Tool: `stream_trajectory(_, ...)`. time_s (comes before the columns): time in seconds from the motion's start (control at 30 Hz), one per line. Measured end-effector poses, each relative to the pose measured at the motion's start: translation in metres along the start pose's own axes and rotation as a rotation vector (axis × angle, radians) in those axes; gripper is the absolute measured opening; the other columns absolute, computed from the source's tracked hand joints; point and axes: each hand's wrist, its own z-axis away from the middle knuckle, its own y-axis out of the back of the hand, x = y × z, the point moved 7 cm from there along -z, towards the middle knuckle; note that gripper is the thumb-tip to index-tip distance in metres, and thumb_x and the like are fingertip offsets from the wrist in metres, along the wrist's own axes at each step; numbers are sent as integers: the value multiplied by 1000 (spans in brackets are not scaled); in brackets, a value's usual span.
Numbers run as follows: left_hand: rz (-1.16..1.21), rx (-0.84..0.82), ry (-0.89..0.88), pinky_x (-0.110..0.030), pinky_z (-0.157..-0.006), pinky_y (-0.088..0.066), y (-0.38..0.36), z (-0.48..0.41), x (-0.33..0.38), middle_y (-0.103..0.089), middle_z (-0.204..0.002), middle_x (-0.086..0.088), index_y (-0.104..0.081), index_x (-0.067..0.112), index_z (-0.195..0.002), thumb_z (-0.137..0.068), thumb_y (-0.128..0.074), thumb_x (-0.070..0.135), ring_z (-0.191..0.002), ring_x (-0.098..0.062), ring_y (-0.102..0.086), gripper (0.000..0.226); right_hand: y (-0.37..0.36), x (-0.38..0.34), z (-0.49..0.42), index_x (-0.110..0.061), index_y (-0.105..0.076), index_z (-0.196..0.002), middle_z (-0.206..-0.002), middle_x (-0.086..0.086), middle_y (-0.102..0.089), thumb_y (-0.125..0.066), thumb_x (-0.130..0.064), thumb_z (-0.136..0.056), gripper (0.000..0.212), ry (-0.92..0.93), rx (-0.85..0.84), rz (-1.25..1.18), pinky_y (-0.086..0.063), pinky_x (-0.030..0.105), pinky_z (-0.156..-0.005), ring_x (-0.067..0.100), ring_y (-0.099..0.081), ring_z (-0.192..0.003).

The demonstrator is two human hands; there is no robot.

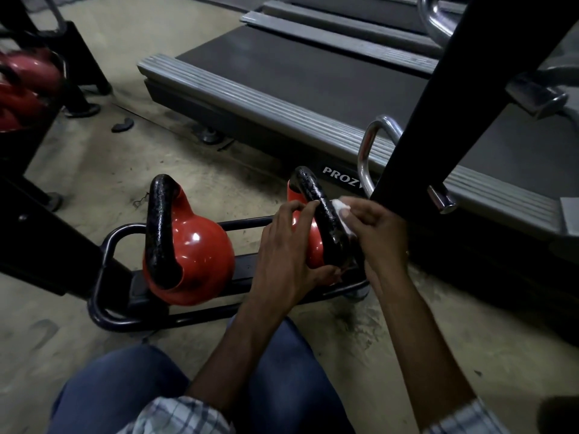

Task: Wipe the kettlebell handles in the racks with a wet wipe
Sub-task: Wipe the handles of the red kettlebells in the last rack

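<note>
Kettlebell handle (326, 220) (black pebbled iron) was mid-wipe: right hand (379, 236) pinched white wet wipe (341, 211), left hand (285, 255) gripped the handle. Red kettlebell (200, 258) at nine o'clock looked undone.

A treadmill (313, 76) stands along the far side of the dusty concrete floor (94, 170), its ribbed grey side rail (250, 98) nearest and white "PROZ" lettering (341, 177) on its dark base. A second treadmill (344, 23) lies beyond it. A small dark scrap (122, 124) lies on the floor near the treadmill's round foot (209, 136). A bent chrome handle (366, 151) hangs at the right.
</note>
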Motion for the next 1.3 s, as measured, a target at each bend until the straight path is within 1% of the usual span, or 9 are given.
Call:
stream_trajectory(0.23, -13, -9, 7, -37, -102, -41, 0, -1, -1, -34, -147, -1, -34, 28, -151, -58, -88, 48, -127, -20, -42, 109, -74, 2, -90, 6, -72, -105, -82, 16, -76, -69, 3, -89, 16, -280, -135, -176, -60, 29, -60, 21, -74, -66)
stream_trajectory(0.33, -8, -12, 14, -37, -102, -39, 1, -1, -1, -33, -148, 0, -33, 28, -151, -58, -88, 48, -127, -20, -40, 109, -83, 5, -102, 6, -72, -101, -72, 14, -73, -66, 3, -91, 12, -310, -164, -4, -63, 37, -70, 23, -72, -63)
stream_trajectory(0.4, -9, -11, 11, -37, -103, -39, 0, 0, -1, -33, -148, 0, -33, 29, -151, -59, -88, 48, -129, -19, -39, 108, -82, -3, -107, 3, -72, -102, -76, 11, -71, -67, 0, -92, 12, -231, -228, 148, -60, 33, -76, 18, -65, -67)
stream_trajectory(0.47, -5, -9, 8, -37, -104, -40, -1, 0, -2, -33, -147, 1, -32, 30, -151, -59, -88, 48, -130, -19, -39, 108, -78, -22, -111, 2, -72, -107, -81, 12, -72, -71, -5, -91, 17, -63, -307, 264, -52, 20, -61, 13, -62, -65)
stream_trajectory(0.6, 5, -16, 14, -37, -105, -39, -2, -1, -3, -31, -149, 2, -29, 32, -151, -61, -87, 50, -132, -19, -39, 109, -85, -62, -110, -9, -79, -96, -79, 14, -75, -81, -16, -84, 15, 280, -456, 674, -49, 23, -60, 8, -63, -63)
stream_trajectory(0.77, 3, -6, 35, -40, -104, -42, -1, -1, -3, -33, -149, 0, -32, 32, -151, -62, -86, 55, -130, -21, -41, 107, -124, -79, -109, -23, -81, -83, -72, -9, -72, -88, -27, -73, 13, 307, -589, 1045, -49, 19, -59, 0, -64, -65)
stream_trajectory(0.93, -11, 10, 46, -43, -102, -44, 0, 1, -6, -36, -149, -5, -35, 28, -151, -61, -84, 60, -128, -24, -44, 107, -160, -60, -108, -15, -78, -79, -78, 0, -74, -89, -28, -68, 20, 311, -627, 1397, -62, 36, -73, 16, -72, -76)
stream_trajectory(1.1, 24, 60, 124, -39, -103, -40, -1, 5, -14, -37, -148, -2, -31, 21, -151, -55, -84, 65, -128, -21, -43, 119, -138, -80, -81, -24, -78, -80, -71, -15, -64, -81, -24, -75, 6, 508, -626, 1316, -42, 22, -63, 8, -66, -79)
stream_trajectory(1.3, 60, 45, 146, -40, -108, -36, -2, 1, -20, -28, -152, 0, -21, 25, -155, -48, -88, 63, -133, -20, -36, 132, -55, -85, 3, -24, -75, -86, -85, -10, -58, -76, -27, -82, 5, 712, -435, 993, -44, 25, -70, 9, -58, -80)
